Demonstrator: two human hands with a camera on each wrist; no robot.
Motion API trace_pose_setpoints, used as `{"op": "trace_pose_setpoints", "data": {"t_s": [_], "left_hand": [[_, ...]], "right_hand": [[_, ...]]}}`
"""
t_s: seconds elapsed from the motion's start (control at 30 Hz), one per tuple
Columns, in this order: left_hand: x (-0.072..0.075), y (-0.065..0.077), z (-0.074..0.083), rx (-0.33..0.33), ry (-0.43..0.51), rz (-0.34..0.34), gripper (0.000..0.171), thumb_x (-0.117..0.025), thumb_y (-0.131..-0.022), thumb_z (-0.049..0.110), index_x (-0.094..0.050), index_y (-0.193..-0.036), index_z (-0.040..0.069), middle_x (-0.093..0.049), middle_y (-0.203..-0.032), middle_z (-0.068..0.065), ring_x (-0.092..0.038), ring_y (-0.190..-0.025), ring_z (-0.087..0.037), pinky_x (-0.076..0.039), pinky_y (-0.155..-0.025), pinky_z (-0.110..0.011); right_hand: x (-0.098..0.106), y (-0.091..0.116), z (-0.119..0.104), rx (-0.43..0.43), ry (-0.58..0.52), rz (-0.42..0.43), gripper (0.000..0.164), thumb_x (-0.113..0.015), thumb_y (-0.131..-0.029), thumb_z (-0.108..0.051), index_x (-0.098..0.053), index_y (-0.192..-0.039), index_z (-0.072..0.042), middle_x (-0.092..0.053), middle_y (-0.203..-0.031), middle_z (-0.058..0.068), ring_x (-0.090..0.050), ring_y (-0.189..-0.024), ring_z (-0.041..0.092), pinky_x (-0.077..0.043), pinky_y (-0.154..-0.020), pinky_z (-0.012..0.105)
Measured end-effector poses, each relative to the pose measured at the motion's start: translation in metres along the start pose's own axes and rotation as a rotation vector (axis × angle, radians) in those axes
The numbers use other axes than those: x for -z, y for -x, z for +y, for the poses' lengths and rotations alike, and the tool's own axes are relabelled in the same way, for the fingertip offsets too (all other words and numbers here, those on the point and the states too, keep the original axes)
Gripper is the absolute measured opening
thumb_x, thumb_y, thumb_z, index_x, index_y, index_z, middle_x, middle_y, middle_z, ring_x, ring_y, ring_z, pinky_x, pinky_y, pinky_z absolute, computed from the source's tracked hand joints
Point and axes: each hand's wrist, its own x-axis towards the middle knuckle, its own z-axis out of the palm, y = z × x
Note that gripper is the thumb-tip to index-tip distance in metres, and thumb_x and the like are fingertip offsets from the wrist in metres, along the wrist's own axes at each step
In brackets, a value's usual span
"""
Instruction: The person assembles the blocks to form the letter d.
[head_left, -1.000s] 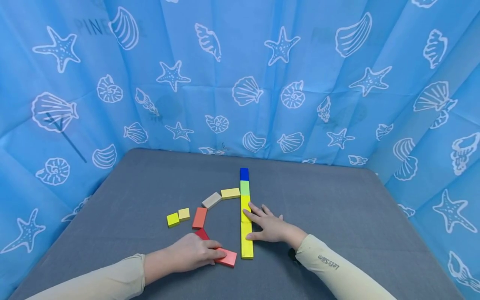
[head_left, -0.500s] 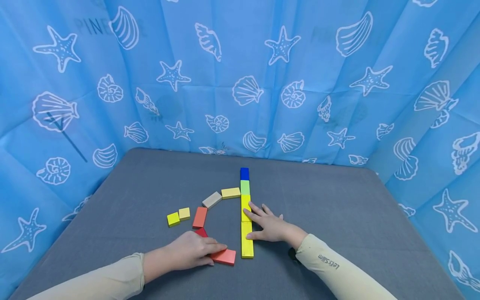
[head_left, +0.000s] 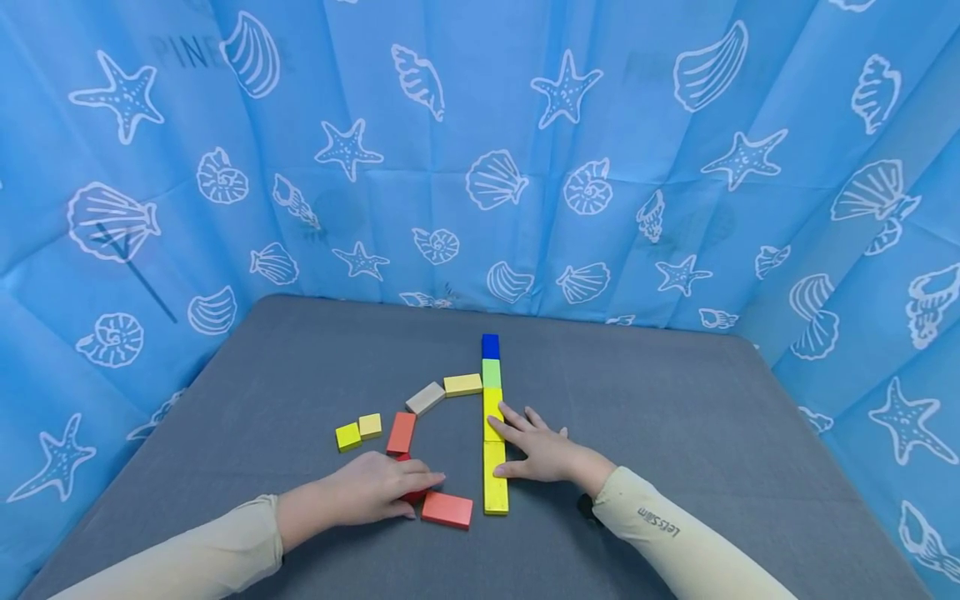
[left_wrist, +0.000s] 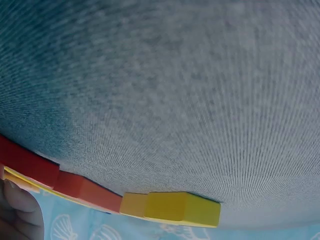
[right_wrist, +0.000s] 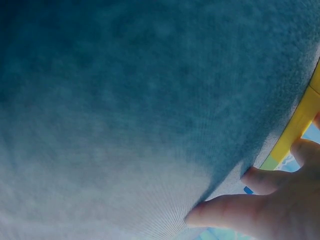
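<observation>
In the head view, my left hand (head_left: 363,492) holds a dark red block (head_left: 415,495) between thumb and fingers, covering much of it. A light red block (head_left: 447,510) lies just right of those fingertips. My right hand (head_left: 543,454) has its fingers spread, and its fingertips touch the two long yellow blocks (head_left: 495,487). Those blocks form a straight column with a green block (head_left: 491,373) and a blue block (head_left: 491,346) at the far end. An orange-red block (head_left: 401,433), a beige block (head_left: 425,399) and a pale yellow block (head_left: 462,385) curve up to the column.
Two small cubes, a yellow one (head_left: 348,437) and a pale yellow one (head_left: 370,426), stand left of the curve. The grey cloth-covered table (head_left: 637,392) carries everything. Behind it hangs a blue curtain (head_left: 465,108) with shell and starfish prints.
My left hand has moved off the light red block, back and left onto the dark red block. The right hand stays in place on the yellow blocks.
</observation>
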Motion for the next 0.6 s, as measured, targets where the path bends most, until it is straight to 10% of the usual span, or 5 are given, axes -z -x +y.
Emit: {"op": "trace_pose_setpoints", "data": {"t_s": [0.6], "left_hand": [[-0.0030, -0.0015, -0.0029, -0.071, -0.068, 0.031, 0.036, -0.074, -0.088, 0.025, -0.069, -0.121, 0.013, -0.064, -0.111, 0.003, -0.062, -0.085, -0.002, -0.047, -0.074, -0.014]], "right_hand": [[-0.0003, -0.0009, 0.0000, -0.001, 0.012, 0.002, 0.078, -0.064, -0.089, -0.051, -0.029, -0.154, -0.026, -0.010, -0.163, -0.002, -0.006, -0.145, 0.042, -0.012, -0.096, 0.080]]}}
